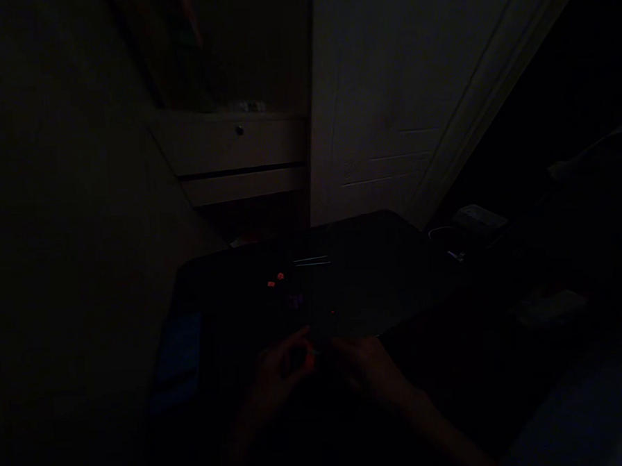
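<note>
The left hand (277, 374) has thumb and forefinger bent into a narrow loop, their tips closed on a small glowing-red piece (310, 359); a tip pinch like this seems chosen because the piece is so little. Just to its right, the right hand (371, 369) is curled with its fingertips turned in toward the same spot; the room is too dark for me to tell whether it grips anything, though the two hands' nearness suggests that both attend to the one piece. A tiny orange speck (332, 312) lies just beyond the right hand's fingers. Ahead of the left hand's fingertips sits a dim purple object (294, 301), its shape unclear, and beyond that two small orange pieces (280, 276), side by side but apart, probably set there to be within easy reach yet out of the fingers' way. Farther ahead of both hands, a pair of thin rods (312, 261), possibly tweezers, lies crosswise on the dark tabletop (380, 271). Left of the left hand is a flat blue panel (179, 354) near the table's edge. Well past the hands stand a drawer (269, 145) with a round lock (239, 130) and a pale panelled door (370, 84). No brand, label or writing can be read.
</note>
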The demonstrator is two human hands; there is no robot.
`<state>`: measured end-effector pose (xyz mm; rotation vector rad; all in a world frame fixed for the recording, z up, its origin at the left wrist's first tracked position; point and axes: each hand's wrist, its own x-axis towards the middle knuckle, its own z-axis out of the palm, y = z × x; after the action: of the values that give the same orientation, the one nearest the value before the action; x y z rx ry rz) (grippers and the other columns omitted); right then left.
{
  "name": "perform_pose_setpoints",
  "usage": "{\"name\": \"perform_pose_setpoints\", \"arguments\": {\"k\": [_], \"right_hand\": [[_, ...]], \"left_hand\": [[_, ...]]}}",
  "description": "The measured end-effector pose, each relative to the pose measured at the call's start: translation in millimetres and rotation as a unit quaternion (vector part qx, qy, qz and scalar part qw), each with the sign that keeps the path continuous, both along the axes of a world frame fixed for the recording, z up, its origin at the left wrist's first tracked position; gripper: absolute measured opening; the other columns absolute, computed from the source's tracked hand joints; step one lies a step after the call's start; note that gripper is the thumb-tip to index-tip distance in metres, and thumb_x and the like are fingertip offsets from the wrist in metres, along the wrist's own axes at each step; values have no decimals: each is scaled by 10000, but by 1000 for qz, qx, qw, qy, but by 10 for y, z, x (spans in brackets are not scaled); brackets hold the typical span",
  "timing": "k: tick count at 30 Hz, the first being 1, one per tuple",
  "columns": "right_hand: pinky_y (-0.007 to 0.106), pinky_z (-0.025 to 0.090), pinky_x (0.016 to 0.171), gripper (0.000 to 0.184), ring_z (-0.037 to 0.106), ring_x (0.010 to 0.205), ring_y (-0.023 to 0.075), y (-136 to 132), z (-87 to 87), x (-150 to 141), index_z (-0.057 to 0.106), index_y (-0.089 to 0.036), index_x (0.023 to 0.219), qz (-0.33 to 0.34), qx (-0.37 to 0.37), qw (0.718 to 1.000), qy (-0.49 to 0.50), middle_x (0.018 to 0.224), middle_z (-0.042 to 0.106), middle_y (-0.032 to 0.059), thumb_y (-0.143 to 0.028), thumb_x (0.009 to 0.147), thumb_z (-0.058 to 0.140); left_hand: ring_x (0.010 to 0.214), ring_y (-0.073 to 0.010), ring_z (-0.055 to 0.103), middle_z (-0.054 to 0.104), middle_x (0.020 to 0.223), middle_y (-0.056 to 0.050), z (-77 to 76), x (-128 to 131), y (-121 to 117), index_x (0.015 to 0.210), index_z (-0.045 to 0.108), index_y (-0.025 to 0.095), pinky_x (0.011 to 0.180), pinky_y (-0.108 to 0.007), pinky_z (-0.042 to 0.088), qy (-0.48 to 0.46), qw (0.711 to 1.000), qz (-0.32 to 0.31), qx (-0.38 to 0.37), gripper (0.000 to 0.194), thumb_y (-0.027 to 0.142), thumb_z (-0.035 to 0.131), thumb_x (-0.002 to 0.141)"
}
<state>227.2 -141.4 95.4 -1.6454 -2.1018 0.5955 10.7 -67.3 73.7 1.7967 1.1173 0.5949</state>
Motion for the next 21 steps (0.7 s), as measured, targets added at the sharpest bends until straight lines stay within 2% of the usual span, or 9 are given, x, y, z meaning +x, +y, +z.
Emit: {"name": "perform_pose_setpoints", "arguments": {"k": [7, 11, 15, 21], "right_hand": [[248, 486, 746, 250, 730, 849, 187, 51, -149, 15, 685, -194, 1107, 12, -1, 1000, 28, 1023, 786, 67, -98, 959, 506], [266, 500, 815, 315, 735, 948, 208, 66, -182, 23, 684, -196, 1114, 26, 8, 999, 26, 1070, 784, 80, -49, 900, 507], [310, 499, 901, 386, 720, 1045, 237, 70, -88, 16, 689, -195, 1143, 55, 2, 998, -13, 1108, 778, 93, -35, 835, 520], [305, 494, 895, 436, 719, 1072, 243, 102, 129, -3, 712, -211, 1141, 69, -38, 996, -45, 1156, 777, 87, -24, 792, 531]], "left_hand": [[643, -142, 558, 830, 1064, 29, -23, 38, -37, 1345, 702, 333, 684, -277, 513, 5, 1000, 13, 19, 560, 370, 768, 790], [609, -132, 528, 834, 1061, 37, -40, 43, -36, 1371, 676, 328, 659, -268, 499, 5, 1000, 18, 17, 596, 364, 773, 785], [622, -137, 546, 834, 1049, 33, -55, 58, -41, 1357, 689, 317, 666, -270, 501, 8, 999, 27, 22, 582, 353, 770, 782], [658, -155, 586, 836, 1052, 30, -51, 65, -50, 1342, 701, 317, 704, -288, 522, 16, 999, 21, 39, 556, 339, 759, 790]]}}
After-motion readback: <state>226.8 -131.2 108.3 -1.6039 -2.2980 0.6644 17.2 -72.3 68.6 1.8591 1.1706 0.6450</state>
